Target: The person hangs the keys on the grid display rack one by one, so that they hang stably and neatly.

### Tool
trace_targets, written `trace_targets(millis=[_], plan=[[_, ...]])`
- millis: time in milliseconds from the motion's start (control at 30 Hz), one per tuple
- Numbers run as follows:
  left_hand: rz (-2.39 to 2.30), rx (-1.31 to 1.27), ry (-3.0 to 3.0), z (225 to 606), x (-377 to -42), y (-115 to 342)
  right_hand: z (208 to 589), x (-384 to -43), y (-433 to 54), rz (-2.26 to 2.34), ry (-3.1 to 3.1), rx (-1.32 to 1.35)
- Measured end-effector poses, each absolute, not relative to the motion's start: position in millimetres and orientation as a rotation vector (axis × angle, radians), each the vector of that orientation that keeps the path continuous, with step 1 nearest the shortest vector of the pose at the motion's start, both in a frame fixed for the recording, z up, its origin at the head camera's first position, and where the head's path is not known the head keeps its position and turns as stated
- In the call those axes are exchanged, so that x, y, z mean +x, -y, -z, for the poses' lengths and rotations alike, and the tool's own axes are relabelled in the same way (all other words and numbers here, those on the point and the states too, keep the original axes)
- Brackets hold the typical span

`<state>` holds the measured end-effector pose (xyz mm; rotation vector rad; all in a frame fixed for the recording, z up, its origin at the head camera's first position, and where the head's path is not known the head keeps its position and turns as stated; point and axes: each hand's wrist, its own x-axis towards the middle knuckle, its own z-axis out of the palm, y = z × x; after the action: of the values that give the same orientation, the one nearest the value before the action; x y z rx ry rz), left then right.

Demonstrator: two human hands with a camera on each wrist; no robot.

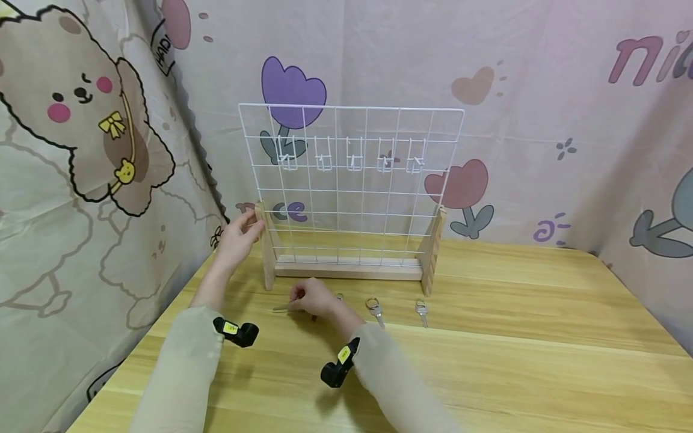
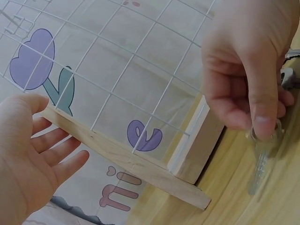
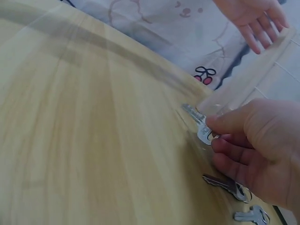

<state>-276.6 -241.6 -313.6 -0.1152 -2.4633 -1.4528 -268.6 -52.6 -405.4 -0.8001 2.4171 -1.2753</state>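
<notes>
A white wire grid rack (image 1: 352, 107) stands upright in a wooden base (image 1: 349, 272). My left hand (image 1: 238, 237) is at the rack's left wooden side post (image 2: 136, 166), its fingers loosely extended and the thumb against the post's top. In front of the base, my right hand (image 1: 316, 297) pinches a silver key (image 3: 201, 129) near its ring, between thumb and fingers, just above the table. Beside that hand lies a dark-bladed key (image 3: 222, 184), with a silver key (image 3: 252, 215) next to it.
Several white wire hooks (image 1: 354, 162) hang in a row on the grid. Farther right on the wooden table (image 1: 514, 361) lie two more keys, one with a large ring (image 1: 373, 305) and one smaller key (image 1: 421, 310). A printed cloth (image 1: 530, 120) hangs behind.
</notes>
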Motion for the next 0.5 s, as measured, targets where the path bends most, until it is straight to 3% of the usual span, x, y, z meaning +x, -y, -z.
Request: trace_targets(millis=[500], plan=[[1.432,-0.101,2.474,312,-277,243,404,-279,41,1.437,-2.402,-0.707]])
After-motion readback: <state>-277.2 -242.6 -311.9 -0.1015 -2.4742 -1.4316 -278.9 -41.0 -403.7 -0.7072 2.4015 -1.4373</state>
